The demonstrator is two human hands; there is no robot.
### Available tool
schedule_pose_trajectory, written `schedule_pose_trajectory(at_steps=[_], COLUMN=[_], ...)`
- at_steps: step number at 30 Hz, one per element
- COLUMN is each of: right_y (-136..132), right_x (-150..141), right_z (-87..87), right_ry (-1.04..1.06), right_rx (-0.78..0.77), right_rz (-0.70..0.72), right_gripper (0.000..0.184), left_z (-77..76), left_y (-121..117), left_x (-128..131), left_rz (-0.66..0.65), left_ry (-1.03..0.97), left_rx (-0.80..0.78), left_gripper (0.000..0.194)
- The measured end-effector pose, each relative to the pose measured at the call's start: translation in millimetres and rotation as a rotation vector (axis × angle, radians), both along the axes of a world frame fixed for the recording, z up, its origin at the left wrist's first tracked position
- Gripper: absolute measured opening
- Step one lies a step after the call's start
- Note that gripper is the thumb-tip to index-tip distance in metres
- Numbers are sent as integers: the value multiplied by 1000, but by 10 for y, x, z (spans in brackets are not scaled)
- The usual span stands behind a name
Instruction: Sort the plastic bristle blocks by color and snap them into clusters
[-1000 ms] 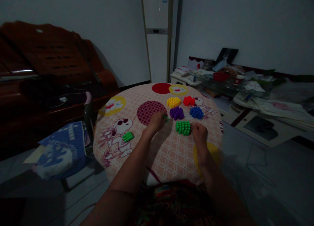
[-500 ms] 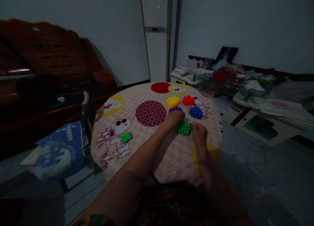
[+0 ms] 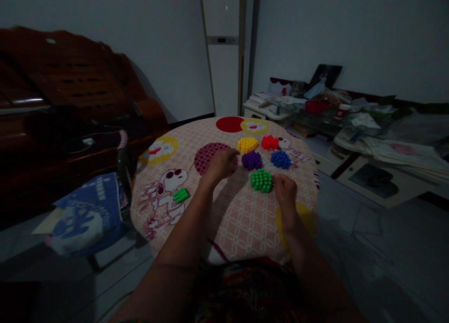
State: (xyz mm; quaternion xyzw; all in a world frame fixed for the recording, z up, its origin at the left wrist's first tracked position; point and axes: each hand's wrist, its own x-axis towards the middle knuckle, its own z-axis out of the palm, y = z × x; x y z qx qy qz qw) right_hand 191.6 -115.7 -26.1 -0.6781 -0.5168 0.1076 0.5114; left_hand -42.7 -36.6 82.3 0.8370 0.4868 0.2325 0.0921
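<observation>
My left hand (image 3: 223, 165) hovers over the maroon dotted circle, its fingers loosely bent, with nothing visible in them. My right hand (image 3: 285, 188) is curled at the right edge of a green cluster of small knobby plastic pieces (image 3: 261, 181). Its fingertips are pinched together against or just beside that cluster; anything between them is hidden. Behind the green group stands a purple cluster (image 3: 251, 160), with a yellow cluster (image 3: 247, 145) beyond it. A red cluster (image 3: 270, 142) and a blue cluster (image 3: 280, 160) sit to the right. Several joined green pieces (image 3: 181, 195) lie apart at the left.
The round table wears a patterned cloth (image 3: 242, 225). A chair with a blue bag (image 3: 89, 215) stands left, before a wooden bench (image 3: 80, 89). On the right, a low cabinet (image 3: 379, 178) carries papers, bags and a cup (image 3: 342, 111). A tall white unit (image 3: 224, 75) is behind.
My left hand has moved left, away from above the green and purple clusters, so the purple one now shows fully. My right hand has stayed by the green cluster.
</observation>
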Motion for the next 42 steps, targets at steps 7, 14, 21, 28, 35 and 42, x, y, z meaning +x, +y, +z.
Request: schedule_pose_trajectory(at_steps=[7,14,21,28,35,42], right_y=[-25,-43,-27,-39,-14,-10], right_x=[-7,-9,-16,-21,1,6], right_z=[29,38,43,65,26,4], right_ry=[-51,-30,-64,-84,-35,-19], right_rx=[6,33,31,25,19,18], right_rz=[-30,-3,-26,-24,-2,6], right_gripper=[40,38,38,39,40,38], left_z=[-45,-151,-294,-70,-40,-333], left_y=[-151,-397,-421,-269,-58,-33], left_x=[-1138,-1781,-1517,-665,41,328], left_rz=[434,568,336,83,-93,-64], left_ry=[207,337,362,243,91,103], left_rx=[-207,-486,-426,-256,-100,-83], left_gripper=[36,43,28,24,26,33])
